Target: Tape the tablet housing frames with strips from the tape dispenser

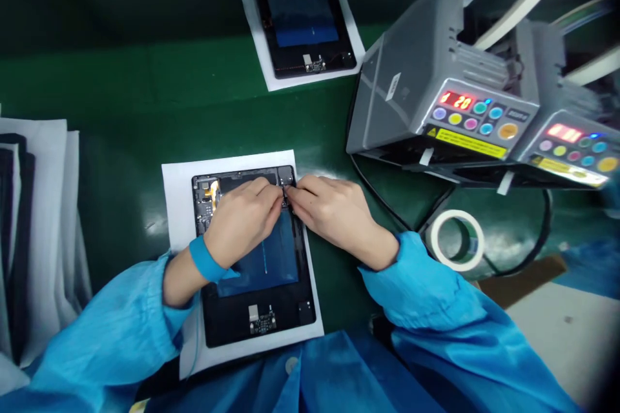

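An opened tablet [305,258] lies on a white sheet [180,219] in front of me, its blue battery [278,251] and a small circuit board [263,321] exposed. My left hand [247,210] reaches across it, fingers pinched near the upper right corner. From the right, my right hand [334,210] meets it there, its fingers also pinched at the tablet's edge. The fingertips of both hands nearly touch. Whatever they hold is too small and too covered to make out. A blue wrist strap [206,259] circles my left wrist.
Another opened tablet [300,16] rests on a white sheet at the back. Two grey tape dispensers [402,77] with lit displays stand at the right, a black cable [375,190] running below. A tape roll [455,213] lies nearby. White and black sheets [46,219] stand stacked at left.
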Tool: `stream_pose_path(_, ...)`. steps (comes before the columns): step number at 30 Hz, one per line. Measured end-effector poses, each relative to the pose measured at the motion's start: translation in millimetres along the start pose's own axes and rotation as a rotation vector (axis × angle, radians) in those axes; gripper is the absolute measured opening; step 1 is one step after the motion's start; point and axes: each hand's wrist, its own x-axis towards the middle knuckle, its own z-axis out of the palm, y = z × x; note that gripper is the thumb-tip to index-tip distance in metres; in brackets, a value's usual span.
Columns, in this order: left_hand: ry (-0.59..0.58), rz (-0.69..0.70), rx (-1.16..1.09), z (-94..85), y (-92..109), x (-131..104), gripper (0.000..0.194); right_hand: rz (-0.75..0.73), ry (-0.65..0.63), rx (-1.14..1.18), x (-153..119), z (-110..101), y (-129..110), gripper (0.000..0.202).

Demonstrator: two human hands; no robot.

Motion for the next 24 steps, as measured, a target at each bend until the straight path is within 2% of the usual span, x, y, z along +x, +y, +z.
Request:
stream_pose_path(5, -0.001, -0.005, 0.001, -3.7, -1.0, 1.2, 0.018, 0.102, -0.148, -0.089, -9.8, -15.6, -21.8, 0.031)
stream_pose_path(7, 0.029, 0.017, -0.003, -6.9, -0.8, 4.2, 0.017, 0.079, -0.121, -0.039, -27.4, -23.0, -19.1, 0.032)
stream_pose_path(8, 0.042, 0.030, 0.000, -8.3, -0.8, 6.3, 0.017, 0.071, -0.067, -0.011, -40.6, -26.7, -13.8, 0.031)
stream_pose_path(10, 0.052, 0.049, 0.033, -10.7, -0.9, 10.7, 0.015, 0.127, 0.134, -0.008, -74.0, -33.9, 3.7, 0.029)
stream_pose_path(12, 0.058, 0.054, 0.065, -12.8, 0.1, 13.7, 0.014, 0.296, 0.419, -0.112, -110.6, -40.0, 29.2, 0.026)
stream_pose_path(14, 0.058, 0.046, 0.073, -14.9, 2.1, 14.5, 0.012, 0.486, 0.652, -0.281, -140.4, -42.2, 59.8, 0.024)
stream_pose_path(16, 0.045, 0.034, 0.066, -16.6, 3.7, 14.1, 0.011, 0.579, 0.651, -0.383, -157.0, -39.3, 89.8, 0.026)
stream_pose_path(19, 0.044, 0.036, 0.056, -17.3, 3.5, 12.9, 0.012, 0.643, 0.563, -0.405, -160.0, -31.3, 120.3, 0.027)
stream_pose_path(24, 0.066, 0.013, 0.036, -12.8, 2.3, 11.0, 0.017, 0.579, 0.593, -0.444, -154.2, -27.5, 131.5, 0.024)
